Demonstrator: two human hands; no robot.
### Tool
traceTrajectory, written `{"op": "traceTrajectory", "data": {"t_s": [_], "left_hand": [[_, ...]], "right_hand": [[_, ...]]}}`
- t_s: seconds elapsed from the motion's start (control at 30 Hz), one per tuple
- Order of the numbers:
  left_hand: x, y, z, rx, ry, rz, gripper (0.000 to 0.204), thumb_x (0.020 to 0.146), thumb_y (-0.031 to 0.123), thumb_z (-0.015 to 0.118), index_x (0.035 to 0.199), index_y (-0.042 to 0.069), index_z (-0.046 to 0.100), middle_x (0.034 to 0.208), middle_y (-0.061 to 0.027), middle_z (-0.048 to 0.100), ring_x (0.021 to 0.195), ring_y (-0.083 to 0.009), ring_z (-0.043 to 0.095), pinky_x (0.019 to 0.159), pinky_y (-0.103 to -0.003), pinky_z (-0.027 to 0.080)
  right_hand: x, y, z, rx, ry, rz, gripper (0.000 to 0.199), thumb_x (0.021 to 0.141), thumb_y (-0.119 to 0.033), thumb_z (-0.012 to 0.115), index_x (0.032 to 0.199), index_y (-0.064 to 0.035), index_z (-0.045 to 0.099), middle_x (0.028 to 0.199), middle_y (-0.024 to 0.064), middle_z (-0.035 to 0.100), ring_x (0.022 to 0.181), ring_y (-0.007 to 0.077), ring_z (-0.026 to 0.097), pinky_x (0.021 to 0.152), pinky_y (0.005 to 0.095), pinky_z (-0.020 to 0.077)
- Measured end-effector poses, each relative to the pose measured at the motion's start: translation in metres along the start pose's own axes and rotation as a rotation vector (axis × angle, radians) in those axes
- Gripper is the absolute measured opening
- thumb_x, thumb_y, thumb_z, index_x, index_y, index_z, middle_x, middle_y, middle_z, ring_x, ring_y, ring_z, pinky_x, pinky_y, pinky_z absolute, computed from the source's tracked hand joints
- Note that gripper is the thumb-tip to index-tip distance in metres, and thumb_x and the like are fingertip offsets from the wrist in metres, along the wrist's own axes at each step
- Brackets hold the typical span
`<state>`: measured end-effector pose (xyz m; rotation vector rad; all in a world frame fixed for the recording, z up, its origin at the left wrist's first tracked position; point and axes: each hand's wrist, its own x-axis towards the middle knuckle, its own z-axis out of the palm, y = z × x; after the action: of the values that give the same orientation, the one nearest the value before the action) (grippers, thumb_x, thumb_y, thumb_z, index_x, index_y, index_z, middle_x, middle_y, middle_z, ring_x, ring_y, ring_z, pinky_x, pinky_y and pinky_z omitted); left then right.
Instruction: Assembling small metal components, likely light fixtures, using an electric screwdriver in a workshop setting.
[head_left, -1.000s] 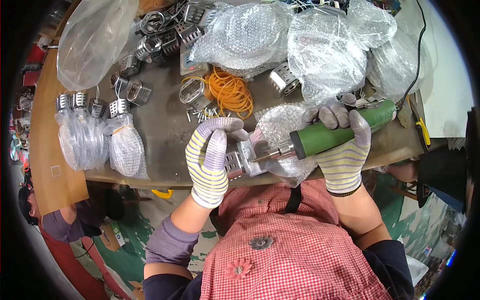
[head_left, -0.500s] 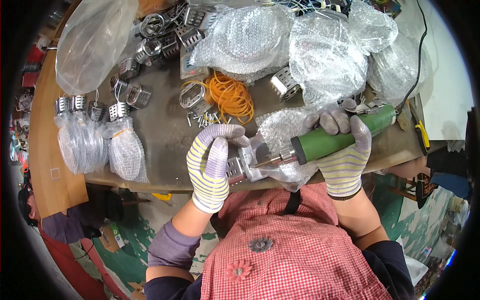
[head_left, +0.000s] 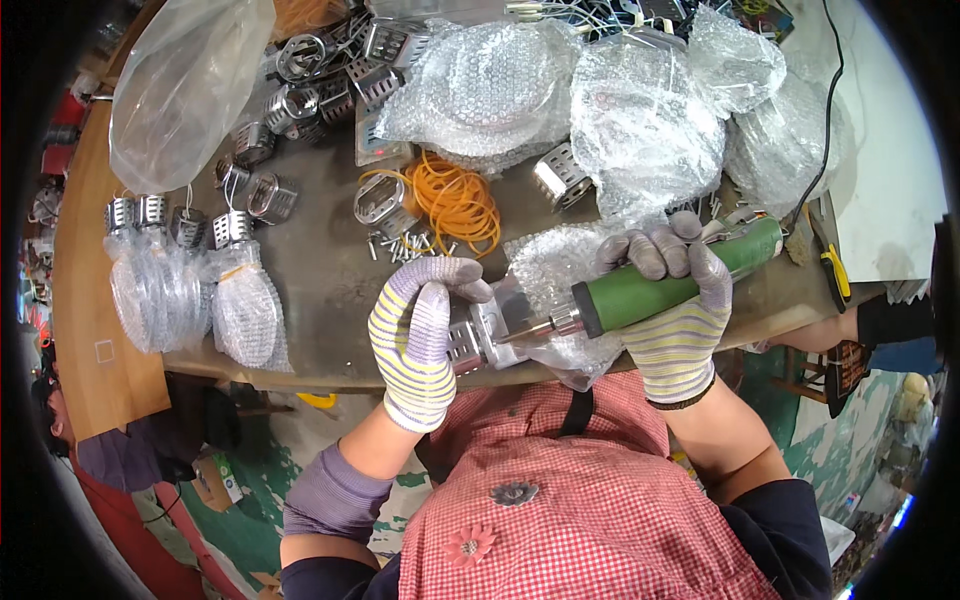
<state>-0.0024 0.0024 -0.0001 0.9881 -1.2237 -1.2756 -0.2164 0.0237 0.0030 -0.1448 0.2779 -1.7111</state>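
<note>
Two gloved hands, the left hand [head_left: 412, 350] and the right hand [head_left: 678, 320], are near the front edge of the bench [head_left: 320, 300]. Between the left hand and the wrapped bundles [head_left: 250, 315] by the left edge, brown surface shows, giving room for moving; toward the back edge, bubble-wrapped packages [head_left: 485, 90] make the room narrower. The left hand is curled around one slotted metal cage [head_left: 466, 348], which lies between the hands, close to the front edge. The right hand grips one green power driver [head_left: 645, 298]; its bit points left, to the cage, but I cannot tell what the tip touches. Counted: four cage ends [head_left: 232, 229] on the wrapped bundles, one loose cage [head_left: 563, 178] behind the right hand, one heap of orange bands [head_left: 455, 200], several small screws [head_left: 400, 246], one yellow-handled tool [head_left: 836, 272] near the right edge.
</note>
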Motion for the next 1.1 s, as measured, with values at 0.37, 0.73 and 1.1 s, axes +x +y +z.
{"op": "traceTrajectory", "data": {"t_s": [0.37,0.73,1.1], "left_hand": [[0.003,-0.001,0.005,0.019,0.014,0.037,0.027,0.099,0.022,0.052,0.101,-0.002,0.064,0.084,-0.0089,0.066,0.078,-0.0156,0.063,0.074,-0.030,0.052],[0.001,-0.001,-0.011,0.311,-0.104,0.111,0.035,0.095,0.027,0.054,0.115,-0.001,0.058,0.109,-0.0134,0.062,0.095,-0.0201,0.060,0.085,-0.036,0.050],[0.003,0.045,0.009,1.266,-0.579,0.427,0.075,0.062,0.032,0.082,0.130,0.008,0.059,0.111,-0.0151,0.060,0.098,-0.0359,0.058,0.084,-0.045,0.048]], "right_hand": [[-0.016,-0.009,-0.003,0.017,0.162,0.033,0.018,0.084,-0.016,0.068,0.091,-0.0134,0.052,0.091,0.0026,0.051,0.089,0.0190,0.055,0.115,0.0473,0.0313],[-0.029,-0.049,0.033,-0.046,0.096,-0.035,0.065,0.079,-0.047,0.066,0.129,-0.0098,0.048,0.078,0.0031,0.049,0.078,0.0232,0.055,0.093,0.0501,0.0454],[0.012,-0.270,-0.056,-2.343,0.525,-0.798,0.069,0.090,-0.018,0.058,0.154,-0.0169,0.029,0.120,0.0196,0.062,0.095,0.0322,0.065,0.080,0.0401,0.0539]]}}
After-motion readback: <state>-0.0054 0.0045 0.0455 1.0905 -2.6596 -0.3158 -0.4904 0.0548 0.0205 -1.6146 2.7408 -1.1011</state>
